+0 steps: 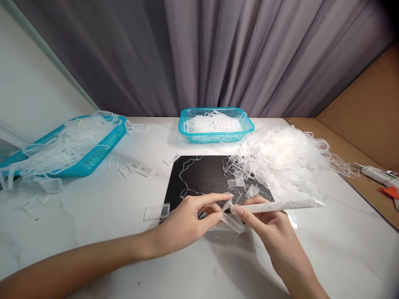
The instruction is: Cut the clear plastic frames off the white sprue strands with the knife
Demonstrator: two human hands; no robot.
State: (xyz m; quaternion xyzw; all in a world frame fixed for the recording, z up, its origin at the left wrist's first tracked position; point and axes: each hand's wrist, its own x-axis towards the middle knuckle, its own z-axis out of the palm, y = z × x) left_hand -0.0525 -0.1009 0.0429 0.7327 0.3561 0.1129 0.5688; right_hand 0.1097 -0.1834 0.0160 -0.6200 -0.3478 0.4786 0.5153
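Over the near edge of a black mat [199, 174], my left hand [188, 220] pinches a translucent plastic piece [234, 224] between thumb and fingertips. My right hand [276, 228] is closed around a long white tapered tool [283, 206], which looks wrapped and has its narrow end pointing right. Its other end meets the plastic piece by my right thumb; the tip there is too small to make out. Thin clear strands and small clear rectangles [252, 191] lie on the mat. Another clear rectangle [156, 212] overlaps the mat's left edge.
A large heap of clear plastic frames [280, 158] covers the mat's far right corner. One blue basket [218, 138] of similar scraps stands at the back, another blue basket [102, 155] at the left. Loose clear pieces [134, 169] lie between. Tools [378, 176] lie far right.
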